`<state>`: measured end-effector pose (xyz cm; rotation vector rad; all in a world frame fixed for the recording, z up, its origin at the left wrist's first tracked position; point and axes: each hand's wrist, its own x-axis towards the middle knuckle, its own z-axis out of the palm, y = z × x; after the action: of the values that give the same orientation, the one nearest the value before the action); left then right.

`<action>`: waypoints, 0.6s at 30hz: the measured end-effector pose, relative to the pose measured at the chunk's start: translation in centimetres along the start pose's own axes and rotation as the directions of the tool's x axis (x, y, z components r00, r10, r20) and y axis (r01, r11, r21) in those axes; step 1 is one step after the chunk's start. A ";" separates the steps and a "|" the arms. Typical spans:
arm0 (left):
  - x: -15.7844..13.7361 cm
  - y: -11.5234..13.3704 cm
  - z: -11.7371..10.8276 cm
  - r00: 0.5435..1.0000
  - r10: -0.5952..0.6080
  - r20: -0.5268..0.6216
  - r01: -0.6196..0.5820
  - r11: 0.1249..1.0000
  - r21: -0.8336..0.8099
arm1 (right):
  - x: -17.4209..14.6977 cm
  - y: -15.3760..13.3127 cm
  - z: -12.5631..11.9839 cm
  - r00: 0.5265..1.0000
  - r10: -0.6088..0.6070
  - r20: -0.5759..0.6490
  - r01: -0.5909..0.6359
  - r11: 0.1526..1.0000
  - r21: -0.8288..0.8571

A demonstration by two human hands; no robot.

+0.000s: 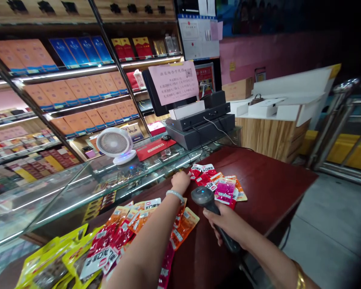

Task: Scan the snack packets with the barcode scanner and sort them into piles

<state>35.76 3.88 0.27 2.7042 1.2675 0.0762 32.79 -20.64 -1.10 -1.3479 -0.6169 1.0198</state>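
My right hand (228, 220) is wrapped around the handle of a dark barcode scanner (203, 196), whose head points at the far packets. My left hand (180, 181) reaches forward with curled fingers beside a red and white snack packet (195, 171); whether it grips this is hidden. Under the scanner head's right side lie a magenta packet (225, 190) and an orange packet (241, 192). Beneath and beside my left forearm spreads a heap of red and orange snack packets (185, 227). Yellow bags (52, 259) lie at the near left.
The dark red table (276, 180) adjoins a glass counter (87, 188). On the glass stand a white fan (114, 143), a computer mouse (166, 137) and a black cash drawer (198, 130) below a monitor with a pink notice (174, 82). Boxed goods fill the shelves behind.
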 end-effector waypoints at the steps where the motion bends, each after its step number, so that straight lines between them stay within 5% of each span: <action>1: 0.6 0.3 0.2 1.000 -0.014 0.008 0.014 1.000 0.004 | 0.1 0.1 -0.1 1.000 0.003 -0.003 -0.003 1.000 0.003; 7: 2.4 0.3 0.9 0.998 -0.021 -0.060 0.023 0.999 0.028 | 0.5 0.3 -0.2 1.000 0.015 0.003 -0.015 1.000 0.024; 13: 2.6 -0.7 0.7 0.993 0.015 0.120 -0.012 0.999 -0.032 | 0.6 0.3 -0.3 1.000 -0.003 0.008 0.003 1.000 0.010; 18: -0.3 -3.1 -0.1 0.997 0.079 -0.001 -0.079 0.987 -0.139 | -0.3 -0.2 0.1 0.999 0.015 -0.036 -0.016 1.000 -0.023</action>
<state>33.20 5.68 -0.11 2.6328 1.1094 0.1618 32.56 -20.83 -0.79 -1.3909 -0.5939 1.0015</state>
